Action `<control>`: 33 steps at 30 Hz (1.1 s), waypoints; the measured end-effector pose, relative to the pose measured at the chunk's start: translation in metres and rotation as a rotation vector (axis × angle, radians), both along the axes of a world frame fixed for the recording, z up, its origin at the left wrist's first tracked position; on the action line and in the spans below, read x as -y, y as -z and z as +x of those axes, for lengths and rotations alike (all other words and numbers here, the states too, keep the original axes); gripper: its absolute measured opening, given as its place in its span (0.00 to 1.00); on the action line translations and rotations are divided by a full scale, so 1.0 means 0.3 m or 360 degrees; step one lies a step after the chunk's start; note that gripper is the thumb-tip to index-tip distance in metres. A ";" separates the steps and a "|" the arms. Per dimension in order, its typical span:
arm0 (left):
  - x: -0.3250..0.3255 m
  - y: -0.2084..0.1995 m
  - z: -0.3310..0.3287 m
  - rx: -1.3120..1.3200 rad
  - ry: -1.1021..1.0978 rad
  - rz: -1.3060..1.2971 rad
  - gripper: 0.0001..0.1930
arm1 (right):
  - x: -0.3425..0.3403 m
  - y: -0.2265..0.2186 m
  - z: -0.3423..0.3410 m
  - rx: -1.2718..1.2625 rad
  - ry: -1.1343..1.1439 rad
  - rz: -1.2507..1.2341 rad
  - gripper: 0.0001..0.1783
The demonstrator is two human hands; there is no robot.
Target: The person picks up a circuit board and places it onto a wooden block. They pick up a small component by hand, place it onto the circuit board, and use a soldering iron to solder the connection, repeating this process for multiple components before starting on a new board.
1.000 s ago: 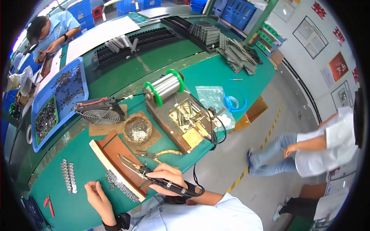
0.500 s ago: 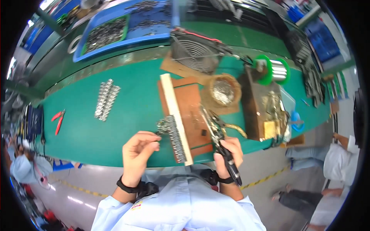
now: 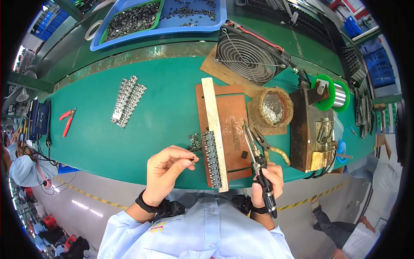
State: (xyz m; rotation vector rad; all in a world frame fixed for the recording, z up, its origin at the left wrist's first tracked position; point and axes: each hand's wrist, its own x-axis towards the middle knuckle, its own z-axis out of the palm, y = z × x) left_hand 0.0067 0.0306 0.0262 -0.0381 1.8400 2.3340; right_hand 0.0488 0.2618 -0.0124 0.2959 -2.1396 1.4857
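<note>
A: Where's the small part [image 3: 192, 159]?
B: In the left hand [image 3: 166, 169], thumb and fingertips pinched together on it, just beside the row [image 3: 212, 159] at its 9 o'clock. The pile [image 3: 195, 142] is near, at the row's 10.
A: And the right hand [image 3: 268, 181]?
B: Its fingers are clamped round the iron [image 3: 266, 190], at the row's 3 o'clock, tip pointing towards 11.
A: What holds the row?
B: I can't tell; it lies along the bar [image 3: 210, 103] on the brown board [image 3: 235, 125].
A: Farther out?
B: From the row, pliers [image 3: 278, 153] at 3, pot [image 3: 290, 107] towards 2, fan [image 3: 250, 52] at 1, two strips [image 3: 129, 101] at 10.
</note>
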 end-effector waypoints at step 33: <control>0.005 0.003 -0.117 0.0515 0.0333 0.0110 0.06 | -0.014 0.017 -0.010 -0.0025 -0.0078 0.0035 0.22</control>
